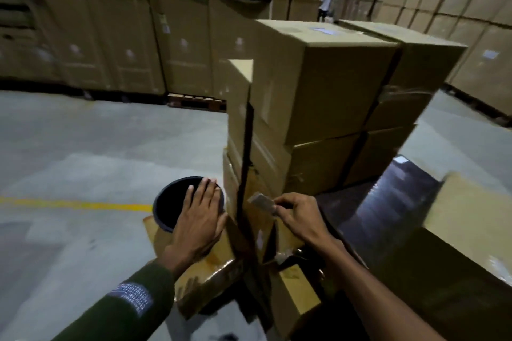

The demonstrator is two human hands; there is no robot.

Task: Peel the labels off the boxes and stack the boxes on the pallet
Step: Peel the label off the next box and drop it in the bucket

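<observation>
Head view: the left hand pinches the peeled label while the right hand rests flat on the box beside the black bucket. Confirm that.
The hands are swapped. In the head view the right hand pinches the peeled label, while the left hand rests flat on the box beside the black bucket.

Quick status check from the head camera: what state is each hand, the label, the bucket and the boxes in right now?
Left hand: open, flat, resting on the near box.
Right hand: pinching a label.
Label: in the right hand's fingers, held over the box; whether it is fully off is unclear.
Near box: low, under the left hand.
Black bucket: upright, open-topped, inside too dark to read.
Stacked boxes: closed, piled several high.
</observation>
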